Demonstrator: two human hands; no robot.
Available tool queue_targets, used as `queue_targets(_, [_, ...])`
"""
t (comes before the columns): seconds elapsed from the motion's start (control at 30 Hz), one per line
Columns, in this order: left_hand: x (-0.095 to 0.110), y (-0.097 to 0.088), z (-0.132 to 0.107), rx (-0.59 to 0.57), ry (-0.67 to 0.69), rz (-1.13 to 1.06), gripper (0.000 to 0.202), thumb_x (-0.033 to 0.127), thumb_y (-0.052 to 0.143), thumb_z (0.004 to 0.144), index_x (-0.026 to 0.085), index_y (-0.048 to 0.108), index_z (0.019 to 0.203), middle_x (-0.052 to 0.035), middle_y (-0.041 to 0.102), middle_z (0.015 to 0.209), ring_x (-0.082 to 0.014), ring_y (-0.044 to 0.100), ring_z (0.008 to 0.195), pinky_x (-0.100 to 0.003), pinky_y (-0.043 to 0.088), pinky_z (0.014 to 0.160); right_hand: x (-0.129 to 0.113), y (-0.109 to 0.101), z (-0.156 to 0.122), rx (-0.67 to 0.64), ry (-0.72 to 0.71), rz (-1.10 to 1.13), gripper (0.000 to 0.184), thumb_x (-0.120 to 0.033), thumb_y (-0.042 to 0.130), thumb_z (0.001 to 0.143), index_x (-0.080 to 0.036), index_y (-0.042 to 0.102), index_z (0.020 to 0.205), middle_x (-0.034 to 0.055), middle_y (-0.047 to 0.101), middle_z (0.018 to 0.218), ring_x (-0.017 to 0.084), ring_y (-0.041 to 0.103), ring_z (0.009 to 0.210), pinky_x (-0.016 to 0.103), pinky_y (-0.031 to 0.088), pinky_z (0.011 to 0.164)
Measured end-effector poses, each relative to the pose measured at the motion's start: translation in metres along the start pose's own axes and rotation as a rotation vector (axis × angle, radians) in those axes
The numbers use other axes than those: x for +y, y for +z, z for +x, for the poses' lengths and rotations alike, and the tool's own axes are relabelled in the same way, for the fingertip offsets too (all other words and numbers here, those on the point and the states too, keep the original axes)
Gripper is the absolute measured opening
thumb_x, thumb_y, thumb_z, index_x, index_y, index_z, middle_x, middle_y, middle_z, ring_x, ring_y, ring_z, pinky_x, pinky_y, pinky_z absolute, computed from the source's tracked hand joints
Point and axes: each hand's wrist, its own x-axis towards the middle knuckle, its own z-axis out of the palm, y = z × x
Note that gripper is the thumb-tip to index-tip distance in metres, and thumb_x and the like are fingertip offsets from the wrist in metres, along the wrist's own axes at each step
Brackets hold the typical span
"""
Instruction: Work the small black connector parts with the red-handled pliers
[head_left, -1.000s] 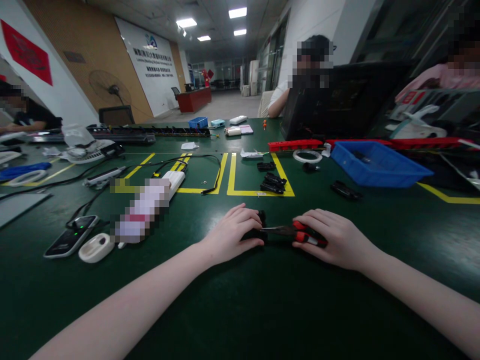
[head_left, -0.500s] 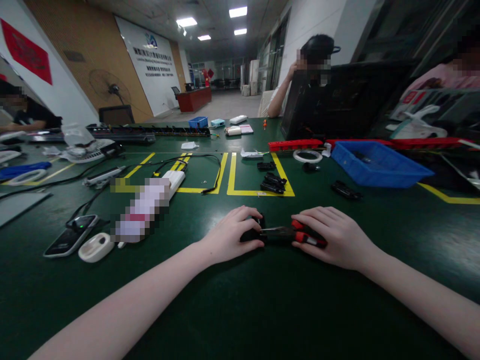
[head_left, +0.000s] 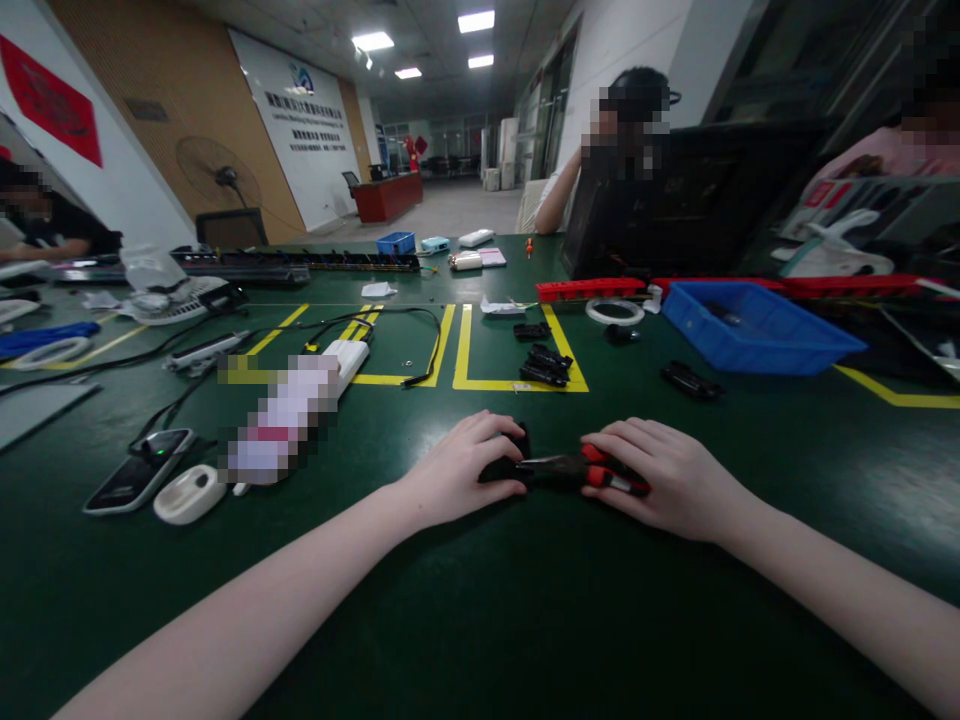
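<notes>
My left hand [head_left: 471, 458] is closed around a small black plastic part [head_left: 504, 468], most of it hidden by the fingers. In my right hand [head_left: 660, 475] are red-handled pliers [head_left: 592, 468], gripped by the handles, with the jaws pointing left. The jaw tips meet the black part; whether they bite on it or only touch it I cannot tell. Both hands rest low over the green table [head_left: 555, 610]. Beyond them, similar black parts [head_left: 545, 365] lie inside a yellow-taped square, and another black part [head_left: 691, 380] sits to its right.
A blue bin [head_left: 761, 330] stands at the right, near a white ring [head_left: 614, 312] and a red strip [head_left: 592, 290]. At the left are a phone-like device [head_left: 141, 470], a white case [head_left: 190, 494], a power strip [head_left: 349, 362] and cables. A person [head_left: 630, 120] sits behind a black monitor [head_left: 690, 190].
The pliers' jaws look slightly rotated, and my right hand has shifted a little. My left hand stays around the black part.
</notes>
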Motion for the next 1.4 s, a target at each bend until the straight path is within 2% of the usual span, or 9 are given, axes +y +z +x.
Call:
queue_targets(0.13, [0.0012,-0.0006,0.0000,0.000,0.012,0.008,0.019,0.022,0.068,0.087,0.019,0.060,0.105,-0.0094,0.059,0.126,-0.0264,0.053,0.124,-0.055,0.038,0.110,0.0007,-0.0008,-0.0005,-0.041,0.049,0.062,0.037,-0.044,0.062,0.089,-0.016,0.063,0.113,0.0111,0.069,0.099,0.023,0.066,0.087,0.035,0.055,0.071])
queue_targets(0.33, [0.0003,0.0007,-0.0007,0.015,0.008,0.006,0.019,0.022,0.069,0.086,0.019,0.060,0.103,-0.0095,0.060,0.126,-0.0250,0.054,0.124,-0.053,0.038,0.112,0.0003,-0.0024,0.0011,-0.063,0.089,0.135,0.035,-0.043,0.063,0.088,-0.018,0.063,0.112,0.0102,0.070,0.099,0.023,0.067,0.087,0.035,0.055,0.071])
queue_targets(0.57, [-0.0026,0.0004,-0.0015,-0.049,-0.015,-0.022,0.022,0.027,0.070,0.087,0.019,0.058,0.103,-0.0107,0.054,0.139,-0.0287,0.042,0.140,-0.060,0.024,0.119,-0.0010,-0.0034,0.0027,-0.076,0.076,0.135,0.034,-0.044,0.061,0.089,-0.018,0.063,0.111,0.0102,0.069,0.097,0.022,0.066,0.083,0.033,0.054,0.068])
queue_targets(0.97, [-0.0014,-0.0004,-0.0002,-0.053,-0.003,0.028,0.022,0.026,0.065,0.092,0.019,0.056,0.111,-0.0091,0.062,0.124,-0.0252,0.046,0.137,-0.055,0.027,0.120,-0.0036,-0.0029,0.0011,0.049,0.002,-0.028,0.036,-0.042,0.062,0.089,-0.014,0.065,0.112,0.0131,0.069,0.098,0.025,0.066,0.085,0.037,0.054,0.071])
queue_targets(1.2, [-0.0015,-0.0009,-0.0007,-0.024,0.015,0.065,0.022,0.028,0.070,0.088,0.019,0.060,0.105,-0.0077,0.062,0.121,-0.0252,0.050,0.132,-0.056,0.029,0.119,-0.0025,-0.0030,0.0009,0.029,0.011,0.001,0.036,-0.041,0.063,0.087,-0.015,0.065,0.113,0.0121,0.070,0.099,0.025,0.066,0.085,0.037,0.054,0.071])
queue_targets(1.4, [0.0008,-0.0006,-0.0014,0.017,0.012,0.138,0.023,0.029,0.073,0.085,0.019,0.062,0.102,-0.0076,0.060,0.123,-0.0259,0.047,0.135,-0.055,0.022,0.121,0.0037,0.0030,-0.0023,-0.015,0.024,0.053,0.037,-0.044,0.061,0.089,-0.017,0.063,0.115,0.0117,0.069,0.102,0.025,0.066,0.088,0.037,0.055,0.072])
